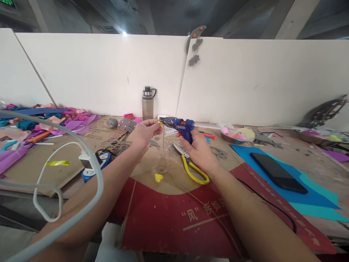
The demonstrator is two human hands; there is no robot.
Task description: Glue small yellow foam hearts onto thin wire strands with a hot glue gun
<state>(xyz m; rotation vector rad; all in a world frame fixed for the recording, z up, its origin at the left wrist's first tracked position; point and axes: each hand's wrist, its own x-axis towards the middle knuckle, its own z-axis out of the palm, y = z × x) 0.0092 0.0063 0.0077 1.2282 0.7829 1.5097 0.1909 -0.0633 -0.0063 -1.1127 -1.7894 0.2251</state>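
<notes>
My right hand (200, 147) grips a blue hot glue gun (182, 127) with a clear glue stick (208, 125) poking out of its back. Pinched in the fingers of my left hand (145, 134) is a small yellow piece (160, 123), and the gun's nozzle is right at it; whether they touch I cannot tell. A thin cord (163, 142) hangs down from the pinched piece to the cardboard. Below lies a yellow felt heart (158, 177). Yellow-handled scissors (195, 169) rest just under my right hand.
A water bottle (147, 103) stands by the white partition (103, 72). Felt scraps (54, 118) are heaped at left, near a tape measure (96, 165). On the right, a phone (278, 171) lies on blue sheets (302, 198). A white cable (99, 182) loops across the left foreground.
</notes>
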